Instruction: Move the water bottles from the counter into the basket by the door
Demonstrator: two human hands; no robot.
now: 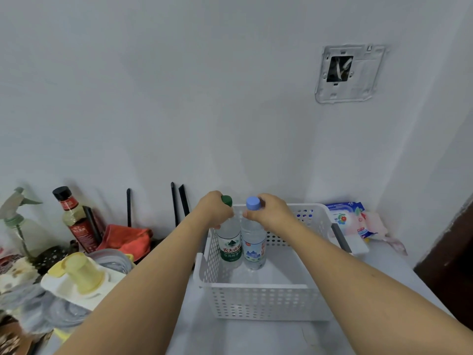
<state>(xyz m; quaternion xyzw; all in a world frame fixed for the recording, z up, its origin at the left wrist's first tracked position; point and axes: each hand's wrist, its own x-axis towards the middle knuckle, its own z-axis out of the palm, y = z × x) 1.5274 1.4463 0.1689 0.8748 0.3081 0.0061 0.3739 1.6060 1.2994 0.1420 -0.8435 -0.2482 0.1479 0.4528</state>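
Where the head view looks down past both forearms, a white perforated basket stands on a pale surface against a white wall, with two water bottles upright inside it near the far left corner, side by side and touching

Item, green-capped bottle: clear, green label, standing on the basket floor next to the left wall. Left hand is curled round its neck just under the cap, thumb and fingers closed on it

Item, blue-capped bottle: clear, pale label with blue mountains, standing just right of the first. Right hand pinches its neck below the cap, fingers bent round it

Item, wipes packet: soft pack, lying on the surface beyond the right rim of the basket, near the corner

Item, sauce bottle: dark cap, red label, upright at the wall to the left

Item, spray bottle: pale green trigger head, further left

Item, orange cloth: crumpled, between the sauce bottle and the basket

Item, yellow cup: tipped over on a white tray, lower left, amid stacked grey bowls

Item, wall box: open switch housing, wires showing, high on the wall at right
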